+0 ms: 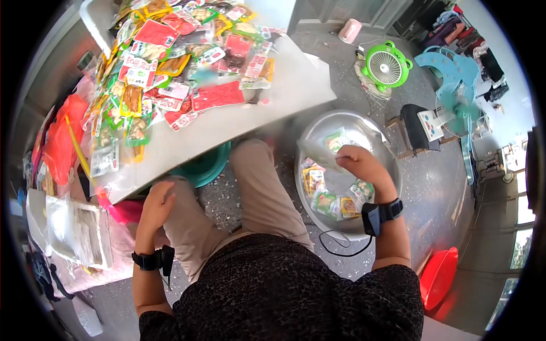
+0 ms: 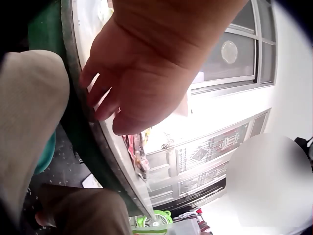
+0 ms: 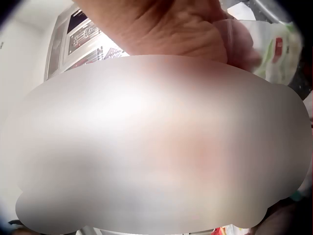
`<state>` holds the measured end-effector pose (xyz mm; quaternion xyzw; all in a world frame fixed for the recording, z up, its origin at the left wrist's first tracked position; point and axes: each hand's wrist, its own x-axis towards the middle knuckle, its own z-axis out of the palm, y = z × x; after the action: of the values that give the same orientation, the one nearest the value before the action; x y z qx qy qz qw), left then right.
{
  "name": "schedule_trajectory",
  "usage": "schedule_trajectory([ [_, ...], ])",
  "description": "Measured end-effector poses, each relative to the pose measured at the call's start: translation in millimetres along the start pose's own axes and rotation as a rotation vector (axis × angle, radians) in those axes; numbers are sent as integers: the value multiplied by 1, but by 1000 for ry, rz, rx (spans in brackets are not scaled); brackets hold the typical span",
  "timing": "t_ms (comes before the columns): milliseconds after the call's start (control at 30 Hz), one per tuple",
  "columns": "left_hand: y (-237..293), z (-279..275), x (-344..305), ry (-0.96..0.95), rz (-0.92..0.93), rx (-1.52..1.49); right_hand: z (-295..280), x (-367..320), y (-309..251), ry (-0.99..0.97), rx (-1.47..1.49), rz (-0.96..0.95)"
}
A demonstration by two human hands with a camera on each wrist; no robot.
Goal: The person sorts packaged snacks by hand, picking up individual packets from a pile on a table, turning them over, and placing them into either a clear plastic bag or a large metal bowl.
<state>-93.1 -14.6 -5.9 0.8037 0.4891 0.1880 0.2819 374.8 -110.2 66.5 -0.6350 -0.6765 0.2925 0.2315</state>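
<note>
My right hand [image 1: 363, 165] pinches a packet [image 3: 279, 53] over the right-side metal basin [image 1: 364, 128]; my left hand [image 1: 157, 204], fingers relaxed, is near the table [image 1: 301, 77].

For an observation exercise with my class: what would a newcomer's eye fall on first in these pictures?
Probably the heap of colourful packets on the pale table, ahead and to the person's left. Next, the wide metal basin at the right, where the right hand holds a pale packet; beyond it stands a bright green fan.
</note>
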Motion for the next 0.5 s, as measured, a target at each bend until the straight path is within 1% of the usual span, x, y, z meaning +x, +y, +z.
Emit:
schedule_trajectory([
  [33, -9, 7, -5, 45, 68, 151, 13, -11, 23, 49, 3, 83],
  [67, -14, 10, -7, 54, 109, 200, 27, -21, 46, 99, 7, 163],
  [133, -17, 17, -11, 83, 188, 299, 60, -40, 92, 153, 135, 349],
  [200, -14, 24, -16, 130, 178, 343, 92, -60, 136, 268, -32, 342],
  [233, -15, 25, -18, 144, 185, 372, 106, -68, 158, 238, -94, 454],
  [267, -16, 26, -19, 161, 191, 402, 117, -75, 178, 214, -189, 462],
  [367, -17, 26, -21, 161, 147, 422, 132, -96, 226, 204, -284, 580],
  [433, -21, 24, -23, 147, 119, 440, 131, -102, 245, 212, -356, 655],
  [500, -22, 24, -24, 138, 91, 450, 116, -103, 264, 155, -547, 691],
])
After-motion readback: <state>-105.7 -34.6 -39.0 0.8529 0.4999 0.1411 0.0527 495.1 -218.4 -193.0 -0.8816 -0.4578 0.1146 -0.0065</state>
